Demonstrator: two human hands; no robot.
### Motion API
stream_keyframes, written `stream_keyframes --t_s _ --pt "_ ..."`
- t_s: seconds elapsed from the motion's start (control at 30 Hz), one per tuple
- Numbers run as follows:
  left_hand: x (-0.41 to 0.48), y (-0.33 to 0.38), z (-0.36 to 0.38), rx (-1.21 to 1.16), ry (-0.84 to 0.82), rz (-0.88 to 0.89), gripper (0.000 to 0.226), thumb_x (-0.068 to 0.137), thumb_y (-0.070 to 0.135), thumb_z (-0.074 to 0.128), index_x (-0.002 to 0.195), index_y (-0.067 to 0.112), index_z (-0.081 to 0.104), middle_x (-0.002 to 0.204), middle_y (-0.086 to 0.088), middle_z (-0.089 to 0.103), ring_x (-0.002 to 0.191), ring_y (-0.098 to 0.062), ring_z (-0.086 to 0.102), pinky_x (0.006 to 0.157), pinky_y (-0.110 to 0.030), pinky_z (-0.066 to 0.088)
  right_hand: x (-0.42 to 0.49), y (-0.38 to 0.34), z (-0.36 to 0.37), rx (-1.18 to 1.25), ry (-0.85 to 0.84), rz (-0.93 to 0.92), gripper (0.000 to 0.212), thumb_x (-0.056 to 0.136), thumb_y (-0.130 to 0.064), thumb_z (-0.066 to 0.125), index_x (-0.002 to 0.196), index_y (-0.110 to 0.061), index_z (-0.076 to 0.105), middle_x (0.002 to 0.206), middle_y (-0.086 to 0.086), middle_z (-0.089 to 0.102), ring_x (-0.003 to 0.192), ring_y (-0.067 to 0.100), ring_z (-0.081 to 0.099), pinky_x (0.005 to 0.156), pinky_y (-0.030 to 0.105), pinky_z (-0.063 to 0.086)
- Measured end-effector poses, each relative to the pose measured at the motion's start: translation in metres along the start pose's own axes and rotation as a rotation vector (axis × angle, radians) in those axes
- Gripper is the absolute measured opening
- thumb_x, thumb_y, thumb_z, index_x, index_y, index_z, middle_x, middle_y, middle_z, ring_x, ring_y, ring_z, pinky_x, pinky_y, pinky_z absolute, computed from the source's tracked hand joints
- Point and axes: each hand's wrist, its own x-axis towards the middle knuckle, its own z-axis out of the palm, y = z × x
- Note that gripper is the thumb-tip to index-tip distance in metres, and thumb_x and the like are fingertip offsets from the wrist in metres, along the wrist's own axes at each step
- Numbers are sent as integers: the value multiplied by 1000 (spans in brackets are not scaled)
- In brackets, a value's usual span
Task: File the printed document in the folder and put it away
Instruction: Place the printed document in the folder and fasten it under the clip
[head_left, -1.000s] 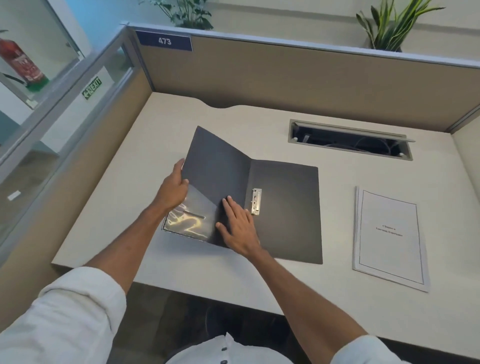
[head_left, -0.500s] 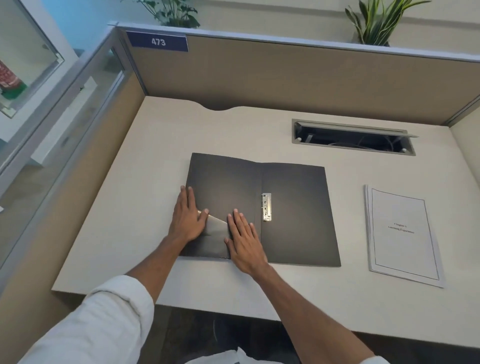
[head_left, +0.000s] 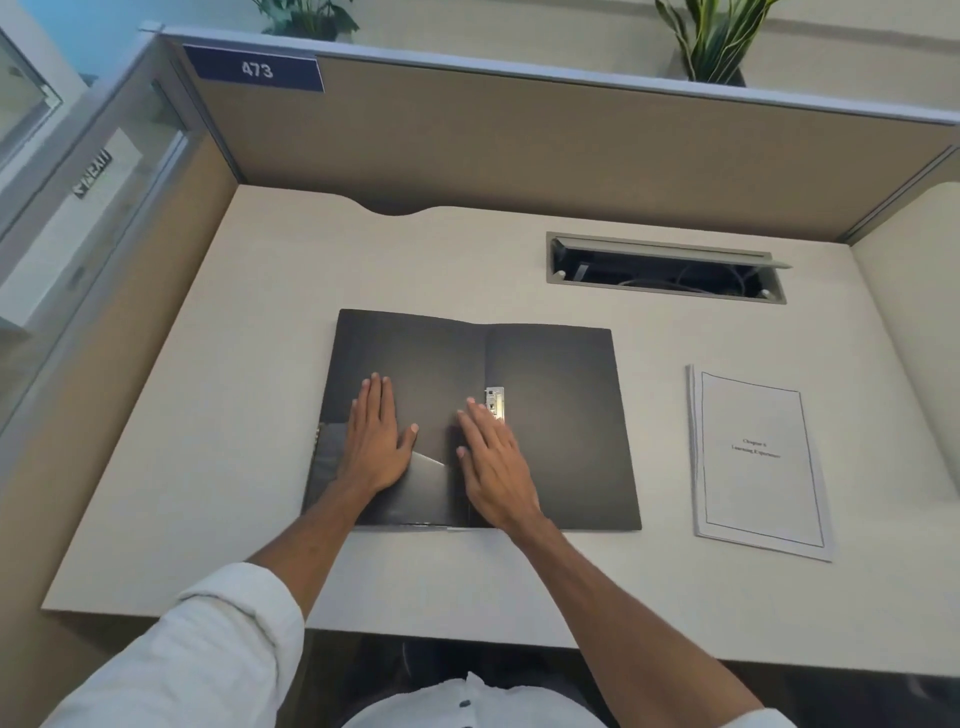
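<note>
A black folder (head_left: 561, 415) lies open and flat on the desk. A metal clip (head_left: 495, 401) sits just right of its spine. My left hand (head_left: 376, 441) rests flat, fingers spread, on the left cover above a clear inner pocket (head_left: 426, 473). My right hand (head_left: 493, 462) lies flat along the spine, its fingertips touching the clip's lower end. The printed document (head_left: 758, 460), a white stapled stack with a bordered title page, lies on the desk to the right of the folder, apart from it.
The desk (head_left: 234, 415) is pale and walled by tan cubicle partitions (head_left: 519, 156) at the back and left. An open cable tray (head_left: 665, 270) is cut into the desk behind the folder. Plants (head_left: 711, 41) stand behind the partition.
The left cover, held half raised a second ago, now lies flat. Both hands have slid up and flattened on the folder, the right one reaching the clip.
</note>
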Motion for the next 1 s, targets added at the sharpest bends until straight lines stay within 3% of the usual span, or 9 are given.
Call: stream_keyframes --t_s 0.2,0.4,0.77,1.0 --pt "13 46 10 19 -6 97 86 116 40 44 175 5 -7 185 -11 -15 174 -27 -13 143 -45 -1 5 63 -37 -101 1 146 60 118 -27 31 176 -20 18 185 -2 6 173 17 8 141 44 7" --pt "25 85 17 13 -56 200 91 114 44 49 176 8 -6 186 -7 -13 174 -23 -15 143 -46 -2 3 97 -46 -139 -91 141 68 118 -38 31 177 -22 4 186 -2 -6 174 17 -1 141 48 7" --pt "33 104 24 74 -222 156 96 114 44 52 175 10 -13 184 -8 -20 173 -25 -16 143 -46 -2 3 113 -46 -133 -231 132 73 118 -49 28 177 -24 -6 184 1 -16 174 21 -10 141 53 4" --pt "32 102 27 176 -264 142 92 114 58 37 175 15 -18 182 -10 -28 172 -26 -20 143 -50 -1 5 109 -43 -112 -243 164 72 118 -46 26 176 -24 -10 184 0 -20 173 20 -14 140 57 1"
